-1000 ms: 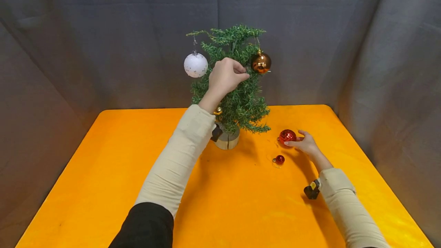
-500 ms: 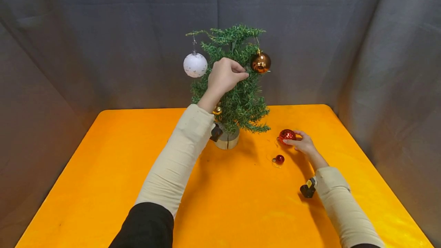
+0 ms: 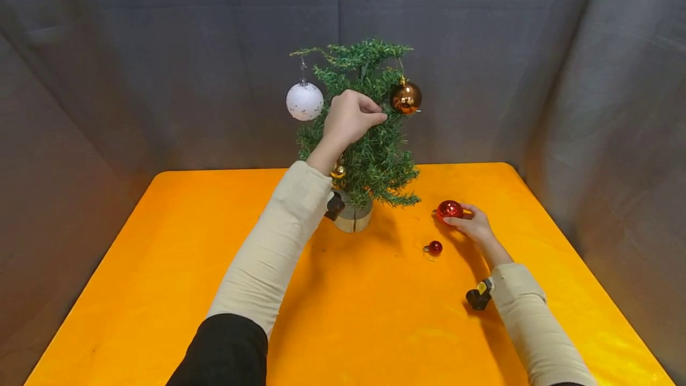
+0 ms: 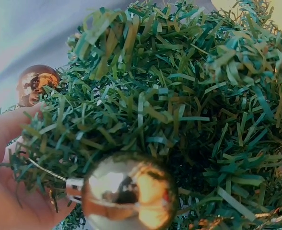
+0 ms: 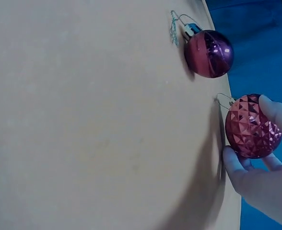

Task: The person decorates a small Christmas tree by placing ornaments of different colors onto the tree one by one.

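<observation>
A small artificial Christmas tree (image 3: 375,153) stands at the table's back. My left hand (image 3: 351,117) is up at its front, thumb and fingers pinching a green branch tip (image 4: 40,177). Close by in the left wrist view hangs a shiny gold bauble (image 4: 129,191) on a string. The right hand (image 3: 474,225) grips a red faceted bauble (image 3: 449,209), thumb on one side and fingers on the other, low over the table; its string loop (image 5: 222,100) dangles free. Nearer me lies a smaller smooth red bauble (image 3: 435,248) with a string.
A white speckled bauble (image 3: 304,101) hangs from the tree's upper left, a copper bauble (image 3: 405,97) from its upper right. The tree rises from a round base (image 3: 354,219) on the orange table (image 3: 177,267). Grey curtains (image 3: 161,64) enclose the back and sides.
My right hand has closed its fingers round the red faceted bauble, which has shifted slightly right. The left hand stays at the branch.
</observation>
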`<state>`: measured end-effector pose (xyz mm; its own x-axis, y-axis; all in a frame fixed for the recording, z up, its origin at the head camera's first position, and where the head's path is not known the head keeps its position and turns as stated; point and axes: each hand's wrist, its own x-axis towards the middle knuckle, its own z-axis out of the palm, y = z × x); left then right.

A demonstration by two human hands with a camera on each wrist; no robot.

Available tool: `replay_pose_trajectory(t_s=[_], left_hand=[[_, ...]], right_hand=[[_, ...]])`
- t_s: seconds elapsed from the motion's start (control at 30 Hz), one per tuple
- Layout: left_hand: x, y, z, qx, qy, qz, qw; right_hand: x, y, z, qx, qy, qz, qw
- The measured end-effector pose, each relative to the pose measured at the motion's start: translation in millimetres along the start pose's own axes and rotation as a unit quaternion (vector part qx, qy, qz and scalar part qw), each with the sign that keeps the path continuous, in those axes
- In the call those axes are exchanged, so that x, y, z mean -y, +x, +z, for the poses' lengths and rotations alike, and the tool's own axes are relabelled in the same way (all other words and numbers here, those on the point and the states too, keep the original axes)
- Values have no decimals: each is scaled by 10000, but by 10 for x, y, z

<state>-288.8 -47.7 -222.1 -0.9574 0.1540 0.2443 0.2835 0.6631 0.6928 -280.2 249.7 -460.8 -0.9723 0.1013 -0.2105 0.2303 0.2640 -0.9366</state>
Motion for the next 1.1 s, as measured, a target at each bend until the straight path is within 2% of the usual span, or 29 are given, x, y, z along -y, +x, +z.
replay_pose_trajectory(t_s=[0.33,0.57,0.63,0.8,0.87,1.1], left_hand=[[2,-14,10,2,36,27,10000],[12,-8,14,15,-41,103,9999],[13,-5,13,22,-55,104,9999],[6,-5,11,21,-85,121,9999],[1,-5,10,32,-83,120,9999],[-3,0,9,59,-64,91,9999]], right_hand=[[85,-53,31,-159,287,-401,9987],[120,1,-26,-208,694,-628,9954],[111,32,-44,-305,952,-749,9922],[259,-61,-29,-450,1178,-978,9872],[357,-142,-15,-471,1029,-1031,9882],[497,-199,-45,-314,1085,-1253,9857]])
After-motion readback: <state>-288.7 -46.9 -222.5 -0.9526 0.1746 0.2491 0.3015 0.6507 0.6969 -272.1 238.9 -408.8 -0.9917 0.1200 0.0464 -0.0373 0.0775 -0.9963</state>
